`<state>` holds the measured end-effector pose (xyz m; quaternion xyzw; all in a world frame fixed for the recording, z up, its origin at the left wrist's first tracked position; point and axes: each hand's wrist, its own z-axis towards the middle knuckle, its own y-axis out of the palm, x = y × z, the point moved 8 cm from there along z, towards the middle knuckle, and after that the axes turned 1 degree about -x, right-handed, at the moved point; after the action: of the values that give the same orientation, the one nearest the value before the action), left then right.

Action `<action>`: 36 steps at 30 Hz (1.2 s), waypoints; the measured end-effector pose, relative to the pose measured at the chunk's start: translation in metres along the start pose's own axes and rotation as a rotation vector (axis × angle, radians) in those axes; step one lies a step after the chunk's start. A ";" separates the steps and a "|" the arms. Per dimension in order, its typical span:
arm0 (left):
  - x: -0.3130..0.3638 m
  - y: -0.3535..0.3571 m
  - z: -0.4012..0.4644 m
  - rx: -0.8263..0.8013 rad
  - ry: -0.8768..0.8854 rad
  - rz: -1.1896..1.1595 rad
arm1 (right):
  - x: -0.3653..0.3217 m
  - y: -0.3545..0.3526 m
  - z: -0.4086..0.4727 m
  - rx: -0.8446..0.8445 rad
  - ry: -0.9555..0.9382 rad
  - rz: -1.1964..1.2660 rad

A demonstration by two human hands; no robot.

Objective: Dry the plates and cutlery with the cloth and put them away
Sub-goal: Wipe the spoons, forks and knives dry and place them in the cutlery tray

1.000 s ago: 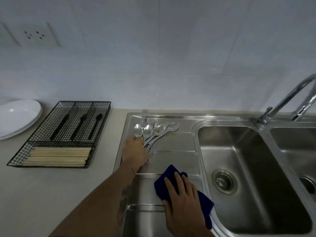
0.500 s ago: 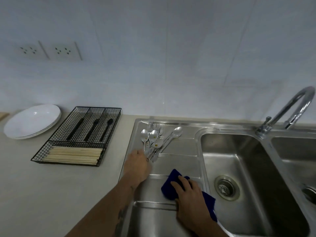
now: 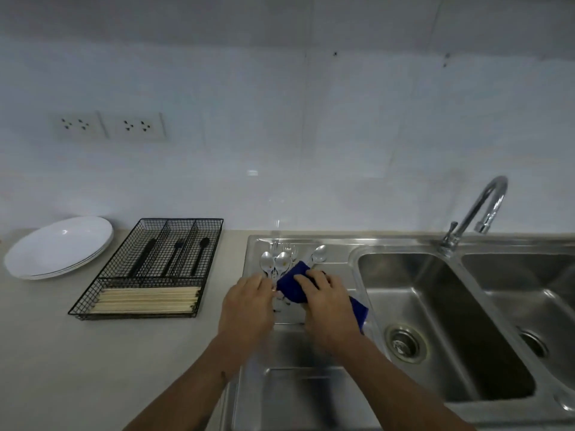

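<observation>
We see the left hand (image 3: 249, 301) on the steel draining board (image 3: 329, 259), its grip curled around the handles of a bundle of spoons and forks (image 3: 281, 259) whose bowls and tines fan out toward the wall. The right hand (image 3: 326, 301) is just beside it, its grip bent over a blue cloth (image 3: 294, 283) that it presses against the cutlery handles; a corner of the cloth trails past the wrist toward the sink basin (image 3: 435, 321).

On the worktop (image 3: 62, 353) to the left stands a black wire cutlery tray (image 3: 149, 269). Its 3 rear compartments each hold 1 black-handled utensil, and the long front compartment holds pale chopsticks (image 3: 146, 300) lying side by side. Further left sits a stack of white plates (image 3: 59, 245) (how many, we cannot tell), well apart from both hands. A curved tap (image 3: 479, 209) rises behind the basin.
</observation>
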<state>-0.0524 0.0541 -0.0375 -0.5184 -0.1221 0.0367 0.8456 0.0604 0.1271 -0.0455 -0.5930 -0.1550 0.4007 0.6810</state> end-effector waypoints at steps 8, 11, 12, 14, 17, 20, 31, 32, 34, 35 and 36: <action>-0.014 -0.029 0.005 0.150 0.100 -0.058 | -0.021 -0.029 0.002 0.018 0.021 -0.060; -0.017 -0.035 0.009 0.161 0.105 -0.111 | -0.013 -0.039 0.002 0.082 -0.013 -0.106; -0.015 -0.036 0.007 0.163 0.120 -0.119 | -0.005 -0.041 0.002 0.079 0.005 -0.119; -0.012 -0.036 0.003 0.171 0.131 -0.121 | 0.002 -0.044 0.003 0.062 0.058 -0.146; -0.012 -0.041 0.006 0.218 0.106 -0.153 | -0.014 -0.049 0.008 0.096 0.061 -0.197; -0.017 -0.053 0.015 0.265 0.095 -0.166 | -0.023 -0.051 0.010 0.139 -0.016 -0.202; -0.041 -0.034 0.005 -0.100 -0.095 -0.013 | 0.014 -0.075 0.022 0.291 0.175 0.120; -0.041 -0.035 0.006 -0.103 -0.119 -0.039 | 0.002 -0.075 0.022 0.294 0.149 0.161; -0.039 -0.038 0.007 -0.086 -0.169 -0.125 | -0.028 -0.072 0.021 0.265 0.052 0.154; -0.038 -0.039 0.009 -0.079 -0.198 -0.173 | -0.042 -0.066 0.019 0.234 -0.007 0.112; -0.039 -0.040 0.011 -0.084 -0.235 -0.218 | -0.051 -0.056 0.016 0.199 -0.052 0.067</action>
<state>-0.0952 0.0379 -0.0041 -0.5290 -0.2769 0.0000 0.8021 0.0374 0.1018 0.0243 -0.5166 -0.1124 0.4519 0.7185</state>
